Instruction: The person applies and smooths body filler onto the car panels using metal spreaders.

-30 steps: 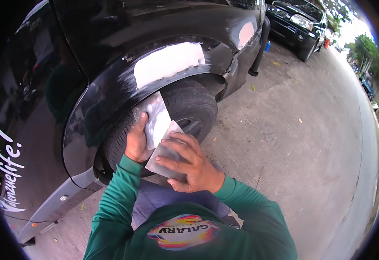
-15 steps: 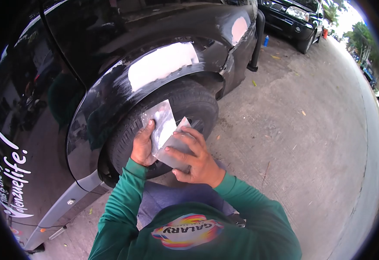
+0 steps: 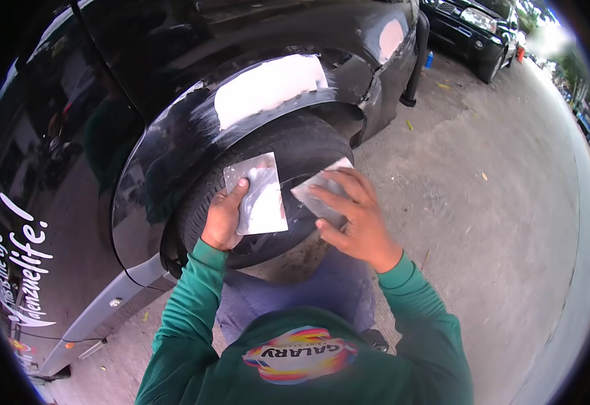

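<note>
My left hand (image 3: 223,219) grips a flat metal putty spreader (image 3: 262,202), thumb on top, with white paste smeared over its face. Another thin grey putty spreader (image 3: 303,192) is in my right hand (image 3: 362,219), fingers laid across it and thumb at its lower edge. A gap separates the two spreaders. Both are in front of the black tire (image 3: 302,138). Above the wheel arch, a large white filler patch (image 3: 268,91) covers part of the dark car's fender, with scuffed paint around it.
A smaller pale patch (image 3: 391,39) is near the fender's front end, beside a cracked bumper edge (image 3: 374,91). Another black car (image 3: 474,27) stands farther off, with a blue bottle (image 3: 429,61) on the concrete ground (image 3: 484,223). White lettering (image 3: 28,270) marks the door.
The spreaders were touching and are now apart. My right hand has moved right and slightly up with its spreader. The view has shifted slightly.
</note>
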{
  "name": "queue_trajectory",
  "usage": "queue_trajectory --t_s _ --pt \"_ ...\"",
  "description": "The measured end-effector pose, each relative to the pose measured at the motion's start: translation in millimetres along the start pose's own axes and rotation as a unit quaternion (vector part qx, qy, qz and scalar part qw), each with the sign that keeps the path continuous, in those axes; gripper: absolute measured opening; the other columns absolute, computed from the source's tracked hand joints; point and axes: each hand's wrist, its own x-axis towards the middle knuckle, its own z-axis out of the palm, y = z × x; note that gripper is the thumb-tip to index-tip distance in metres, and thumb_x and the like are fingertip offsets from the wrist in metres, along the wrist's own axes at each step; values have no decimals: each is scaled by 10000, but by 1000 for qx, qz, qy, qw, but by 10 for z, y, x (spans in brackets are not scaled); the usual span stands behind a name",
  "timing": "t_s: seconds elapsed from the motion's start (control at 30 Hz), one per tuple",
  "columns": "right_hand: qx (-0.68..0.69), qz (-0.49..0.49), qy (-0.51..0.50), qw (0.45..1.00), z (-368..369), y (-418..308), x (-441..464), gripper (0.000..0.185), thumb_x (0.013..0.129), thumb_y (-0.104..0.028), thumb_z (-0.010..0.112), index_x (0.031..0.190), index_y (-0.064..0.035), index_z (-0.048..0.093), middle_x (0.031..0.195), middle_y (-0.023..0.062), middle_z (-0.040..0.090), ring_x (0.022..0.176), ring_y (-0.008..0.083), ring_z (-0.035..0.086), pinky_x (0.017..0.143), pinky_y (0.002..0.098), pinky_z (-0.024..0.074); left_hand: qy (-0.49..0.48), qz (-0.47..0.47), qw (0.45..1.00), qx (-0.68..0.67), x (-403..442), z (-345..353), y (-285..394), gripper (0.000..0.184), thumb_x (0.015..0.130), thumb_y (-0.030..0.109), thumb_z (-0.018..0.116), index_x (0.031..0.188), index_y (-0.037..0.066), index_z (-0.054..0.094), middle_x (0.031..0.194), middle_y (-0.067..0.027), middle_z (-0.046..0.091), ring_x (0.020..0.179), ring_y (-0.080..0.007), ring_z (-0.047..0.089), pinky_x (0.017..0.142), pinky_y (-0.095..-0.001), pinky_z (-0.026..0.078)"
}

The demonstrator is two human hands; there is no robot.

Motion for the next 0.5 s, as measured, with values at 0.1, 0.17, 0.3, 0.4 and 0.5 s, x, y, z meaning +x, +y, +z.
queue_trajectory --t_s 0.1,0.17,0.3,0.4,0.5 --pt "-81 -25 -76 993 -87 -317 269 547 873 -322 851 1411 -230 819 1582 102 636 1482 406 547 1173 592 464 32 17 996 78 9 49 -31 406 1214 266 600 1501 -9 682 1306 -134 815 1106 -228 817 972 -390 668" --pt "-109 -35 -74 991 90 -310 282 567 859 -353 868 1415 -259 810 1549 85 636 1481 392 525 1133 614 443 38 41 992 117 27 34 -53 365 1207 245 623 1444 -16 719 1266 -121 823 1073 -200 814 943 -364 664" --pt "-117 -35 -149 981 293 -378 141 586 865 -405 864 1428 -258 797 1500 85 631 1465 403 510 1092 684 450 32 68 988 135 44 64 4 363 1206 255 629 1431 -11 732 1266 -106 822 1072 -194 809 928 -361 661" --pt "-90 -9 -241 966 354 -308 -74 549 881 -400 850 1413 -268 812 1547 83 621 1473 416 503 1072 713 477 55 73 989 112 94 12 -19 365 1204 257 636 1441 -5 730 1268 -96 824 1068 -194 811 925 -354 660" --pt "-43 27 -271 961 364 35 -341 550 879 -376 847 1419 -270 817 1538 80 637 1443 442 532 1090 735 477 100 71 989 83 228 -228 27 384 1200 260 647 1473 0 719 1291 -85 819 1102 -193 807 965 -357 652"
